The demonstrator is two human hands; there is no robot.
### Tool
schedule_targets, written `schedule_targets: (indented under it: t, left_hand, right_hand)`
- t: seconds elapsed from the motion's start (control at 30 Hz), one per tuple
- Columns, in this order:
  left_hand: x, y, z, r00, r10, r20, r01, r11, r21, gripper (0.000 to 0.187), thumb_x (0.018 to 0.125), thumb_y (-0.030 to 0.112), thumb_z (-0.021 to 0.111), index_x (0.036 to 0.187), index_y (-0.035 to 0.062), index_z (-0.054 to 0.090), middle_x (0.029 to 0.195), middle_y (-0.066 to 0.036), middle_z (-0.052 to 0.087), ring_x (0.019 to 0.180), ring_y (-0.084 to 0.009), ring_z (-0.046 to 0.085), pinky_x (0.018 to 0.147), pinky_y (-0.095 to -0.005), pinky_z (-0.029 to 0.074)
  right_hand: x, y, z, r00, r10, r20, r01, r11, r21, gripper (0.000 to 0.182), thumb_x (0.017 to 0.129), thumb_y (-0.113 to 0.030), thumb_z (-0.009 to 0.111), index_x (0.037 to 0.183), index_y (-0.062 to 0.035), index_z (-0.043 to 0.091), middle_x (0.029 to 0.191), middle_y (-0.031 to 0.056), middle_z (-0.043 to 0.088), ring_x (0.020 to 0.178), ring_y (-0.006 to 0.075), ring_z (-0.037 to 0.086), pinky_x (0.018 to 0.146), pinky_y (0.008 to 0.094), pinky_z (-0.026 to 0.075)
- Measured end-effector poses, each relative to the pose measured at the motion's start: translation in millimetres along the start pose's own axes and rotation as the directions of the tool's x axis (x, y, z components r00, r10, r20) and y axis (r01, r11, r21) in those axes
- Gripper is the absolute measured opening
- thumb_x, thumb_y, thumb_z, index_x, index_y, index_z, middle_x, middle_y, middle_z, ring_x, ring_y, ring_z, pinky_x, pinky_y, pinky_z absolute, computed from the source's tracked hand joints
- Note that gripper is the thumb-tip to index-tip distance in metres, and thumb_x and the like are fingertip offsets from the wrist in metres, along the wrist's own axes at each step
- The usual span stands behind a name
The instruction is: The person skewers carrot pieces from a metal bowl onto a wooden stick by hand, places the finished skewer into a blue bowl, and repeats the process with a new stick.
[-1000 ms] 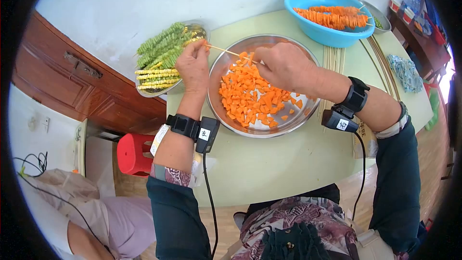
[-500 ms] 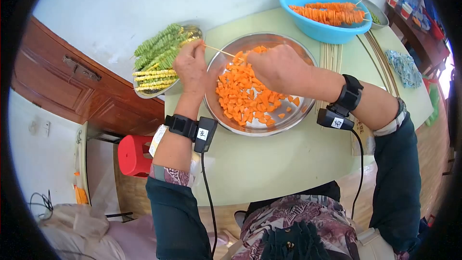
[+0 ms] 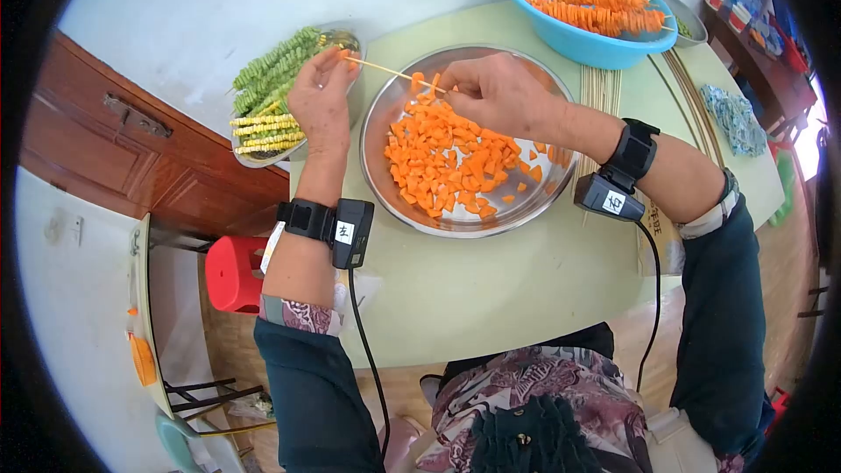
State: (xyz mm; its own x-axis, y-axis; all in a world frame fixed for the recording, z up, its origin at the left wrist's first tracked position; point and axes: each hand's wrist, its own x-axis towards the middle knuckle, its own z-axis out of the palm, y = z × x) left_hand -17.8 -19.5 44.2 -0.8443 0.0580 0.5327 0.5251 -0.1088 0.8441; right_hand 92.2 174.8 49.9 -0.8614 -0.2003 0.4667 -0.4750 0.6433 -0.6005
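Note:
A thin wooden skewer (image 3: 381, 67) spans my two hands above a steel basin (image 3: 375, 182) of cut carrot pieces (image 3: 447, 153). My left hand (image 3: 322, 101) is closed round the skewer's left end, where a bit of orange carrot shows at the fingertips. My right hand (image 3: 508, 98) pinches the skewer near its other end, thumb and forefinger together. Two carrot pieces (image 3: 418, 81) sit on the skewer just left of the right fingers. Whether the right fingers also hold a carrot piece is hidden.
Left of the basin, a tray holds green and yellow threaded skewers (image 3: 273, 79). A blue tub (image 3: 578, 48) with carrot skewers stands at the back right. Bare skewers (image 3: 600, 88) lie beside the basin, with a blue-white cloth (image 3: 734, 121) farther right. A red stool (image 3: 232, 276) is at left.
My left hand has shifted left and slightly up. My right hand has lifted a little, and the carrot pieces on the skewer now show clearly beside its fingers.

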Motion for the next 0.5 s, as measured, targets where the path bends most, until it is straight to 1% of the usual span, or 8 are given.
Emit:
schedule_targets:
  t: [0.07, 0.1, 0.17, 0.2, 0.27, 0.4, 0.47, 0.5]
  left_hand:
    - [0.5, 0.7, -0.9, 1.000, -0.026, -0.010, 0.026, 1.000, -0.014, 0.021, 0.081, -0.003, 0.055, 0.101, -0.0101, 0.053, 0.096, -0.016, 0.060, 0.085, -0.0194, 0.061, 0.074, -0.0267, 0.054]
    - [1.3, -0.5, -2.6, 1.000, -0.027, -0.015, 0.027, 1.000, -0.014, 0.019, 0.081, -0.004, 0.056, 0.099, -0.0097, 0.054, 0.095, -0.016, 0.060, 0.084, -0.0189, 0.061, 0.074, -0.0266, 0.054]
    - [1.8, -4.3, -5.5, 1.000, -0.022, -0.020, 0.021, 1.000, -0.017, 0.018, 0.080, -0.004, 0.056, 0.098, -0.0093, 0.055, 0.094, -0.015, 0.060, 0.084, -0.0185, 0.061, 0.073, -0.0264, 0.054]
    - [2.1, -3.9, -5.8, 1.000, -0.020, -0.013, 0.020, 1.000, -0.006, 0.017, 0.080, -0.004, 0.057, 0.096, -0.0088, 0.056, 0.093, -0.015, 0.061, 0.082, -0.0180, 0.061, 0.073, -0.0262, 0.054]
    - [2.4, -3.4, -5.8, 1.000, -0.017, -0.006, 0.017, 1.000, 0.005, 0.015, 0.080, -0.004, 0.058, 0.094, -0.0084, 0.057, 0.091, -0.015, 0.061, 0.081, -0.0175, 0.062, 0.072, -0.0259, 0.055]
    - [1.5, -0.3, -4.1, 0.999, -0.033, -0.022, 0.032, 0.999, -0.020, 0.012, 0.078, -0.004, 0.058, 0.090, -0.0086, 0.059, 0.088, -0.015, 0.062, 0.077, -0.0170, 0.062, 0.069, -0.0255, 0.055]
    - [1.7, -0.9, -4.5, 1.000, -0.015, -0.015, 0.014, 0.999, -0.030, 0.012, 0.077, -0.004, 0.058, 0.088, -0.0091, 0.059, 0.087, -0.015, 0.062, 0.076, -0.0174, 0.062, 0.067, -0.0257, 0.054]
    - [1.5, -0.6, -4.4, 1.000, -0.003, -0.004, 0.002, 1.000, -0.024, 0.012, 0.077, -0.004, 0.058, 0.088, -0.0092, 0.059, 0.086, -0.015, 0.062, 0.076, -0.0176, 0.062, 0.068, -0.0258, 0.054]
  right_hand:
    - [-1.5, -5.6, -2.1, 0.999, 0.033, 0.006, -0.032, 0.997, -0.070, 0.020, 0.074, -0.012, 0.051, 0.085, -0.0007, 0.063, 0.066, 0.0147, 0.062, 0.059, 0.0269, 0.060, 0.058, 0.0352, 0.048]
    - [-1.9, -4.5, -1.4, 0.999, 0.032, 0.005, -0.031, 0.997, -0.070, 0.020, 0.074, -0.012, 0.051, 0.085, -0.0007, 0.063, 0.066, 0.0147, 0.062, 0.059, 0.0269, 0.060, 0.058, 0.0352, 0.048]
    - [-4.1, 0.3, 2.5, 0.997, -0.073, -0.039, 0.068, 0.991, -0.118, 0.016, 0.076, -0.011, 0.055, 0.088, -0.0029, 0.060, 0.053, 0.0079, 0.054, 0.044, 0.0180, 0.048, 0.046, 0.0297, 0.041]
    - [-4.4, 1.0, 3.3, 0.996, -0.074, -0.041, 0.069, 0.991, -0.118, 0.016, 0.076, -0.011, 0.055, 0.088, -0.0029, 0.060, 0.053, 0.0079, 0.054, 0.044, 0.0180, 0.048, 0.046, 0.0297, 0.041]
    - [-4.7, 1.7, 4.5, 0.993, -0.105, -0.057, 0.095, 0.982, -0.160, 0.015, 0.076, -0.010, 0.055, 0.087, -0.0032, 0.060, 0.054, 0.0099, 0.055, 0.046, 0.0213, 0.052, 0.048, 0.0320, 0.043]
    - [-5.2, 0.9, 4.8, 0.993, -0.109, -0.048, 0.099, 0.978, -0.185, 0.014, 0.076, -0.009, 0.054, 0.087, -0.0035, 0.059, 0.056, 0.0112, 0.056, 0.049, 0.0237, 0.055, 0.050, 0.0337, 0.045]
    - [-5.0, -5.5, 1.3, 0.999, 0.001, 0.036, 0.006, 0.978, -0.210, 0.019, 0.079, -0.015, 0.051, 0.088, -0.0019, 0.061, 0.064, 0.0155, 0.061, 0.060, 0.0295, 0.061, 0.062, 0.0393, 0.050]
    - [-5.2, -6.3, 1.0, 0.999, 0.001, 0.036, 0.006, 0.978, -0.210, 0.019, 0.079, -0.015, 0.051, 0.088, -0.0019, 0.061, 0.064, 0.0155, 0.061, 0.060, 0.0295, 0.061, 0.062, 0.0393, 0.050]
